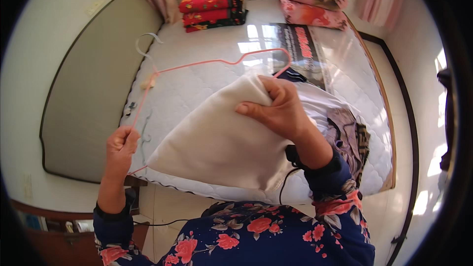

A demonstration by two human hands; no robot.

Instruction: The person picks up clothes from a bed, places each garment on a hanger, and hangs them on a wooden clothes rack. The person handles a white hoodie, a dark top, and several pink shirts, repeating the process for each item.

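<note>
My left hand (121,144) is closed in a fist around the left side of a pink clothes hanger (197,63). The hanger's white hook (138,44) points away to the upper left. A cream cloth garment (212,138) hangs across the hanger's right part and slopes down toward my body. My right hand (281,111) pinches the garment's upper corner, thumb on the near face, close to the hanger's right end. Cloth covers part of the hanger's lower bar, which shows again just below my left fist.
Below lies a white quilted mattress (197,91). Loose clothes (347,128) lie on its right, beside a dark printed sheet (298,44) under clear plastic. Folded red bedding (212,9) and a pink and white bedding stack (313,2) stand at the far end. A grey panel (93,88) leans at left.
</note>
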